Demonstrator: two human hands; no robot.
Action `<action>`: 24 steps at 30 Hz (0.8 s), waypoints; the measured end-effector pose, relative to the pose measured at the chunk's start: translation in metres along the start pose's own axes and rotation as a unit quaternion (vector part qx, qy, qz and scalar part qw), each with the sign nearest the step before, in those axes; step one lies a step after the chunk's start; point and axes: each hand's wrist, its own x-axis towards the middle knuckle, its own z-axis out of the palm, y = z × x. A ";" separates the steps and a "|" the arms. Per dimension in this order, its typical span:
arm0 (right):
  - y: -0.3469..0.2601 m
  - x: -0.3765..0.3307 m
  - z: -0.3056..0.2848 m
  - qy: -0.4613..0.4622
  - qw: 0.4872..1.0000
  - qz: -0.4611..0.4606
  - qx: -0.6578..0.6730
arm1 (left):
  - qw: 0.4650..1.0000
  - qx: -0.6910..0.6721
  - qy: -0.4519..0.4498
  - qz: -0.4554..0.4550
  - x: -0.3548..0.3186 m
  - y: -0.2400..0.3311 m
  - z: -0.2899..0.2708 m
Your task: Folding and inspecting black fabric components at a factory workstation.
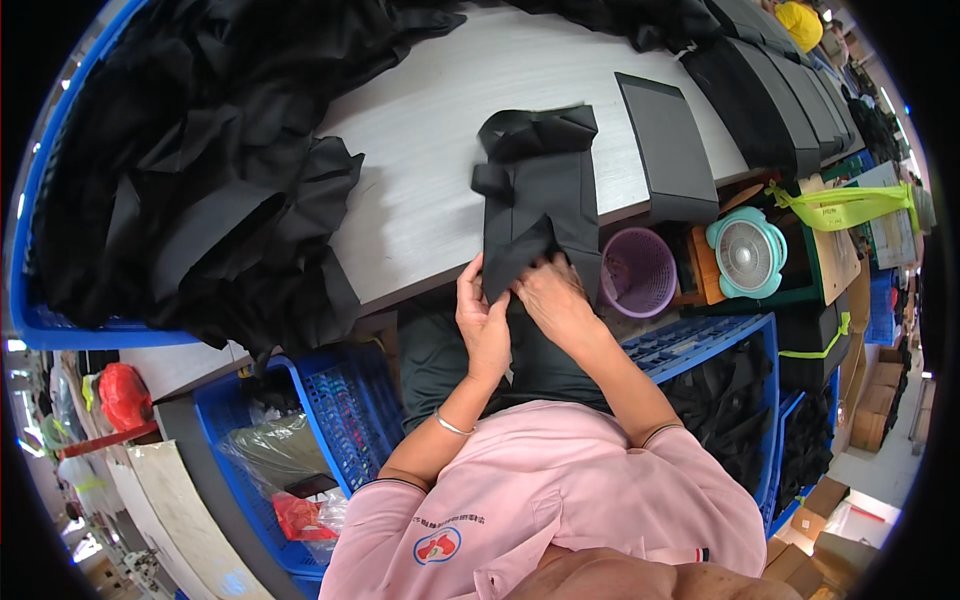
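Observation:
A black cloth piece point(553, 197), flat and bag-like, lies over the table's near edge, its far end crumpled and a small loop sticking out on its left. My left hand point(484, 325) grips its near left edge, with the thumb turned toward the middle. Close beside it, my right hand point(553, 298) has its fingers closed on the near part, where a pointed flap of the cloth stands up. That flap partly hides the right fingertips. To the right on the table rests a smooth dark flat panel point(668, 145), apart from both hands.
A big heap of black cloth point(200, 190) fills a blue crate point(110, 338) at left. More flat black pieces point(765, 100) lie at far right. Below the table edge are a purple basket point(655, 275), a turquoise fan point(747, 254) and blue crates point(345, 415) on either side of my lap.

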 end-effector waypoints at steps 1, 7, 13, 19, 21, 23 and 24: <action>0.007 0.000 0.003 0.029 0.999 -0.031 -0.024 | 0.998 0.002 -0.018 -0.061 -0.003 0.004 -0.008; 0.032 -0.021 0.008 0.017 0.989 -0.064 -0.132 | 0.987 0.021 -0.135 -0.083 -0.022 0.010 -0.050; 0.007 -0.088 -0.002 -0.097 0.970 -0.219 -0.051 | 0.938 -0.130 -0.147 -0.285 0.015 0.015 -0.032; 0.018 -0.096 -0.084 0.231 0.901 0.049 0.363 | 0.959 -0.064 -0.113 -0.253 0.003 0.028 -0.026; 0.031 -0.080 -0.078 0.274 0.909 0.035 0.311 | 0.954 -0.018 -0.166 -0.247 -0.007 0.022 -0.031; 0.047 -0.078 -0.070 0.268 0.900 0.036 0.341 | 0.947 0.015 -0.222 -0.234 -0.017 0.009 -0.047; 0.052 -0.080 -0.071 0.148 0.877 0.101 0.447 | 0.943 0.018 -0.233 -0.237 -0.018 -0.006 -0.058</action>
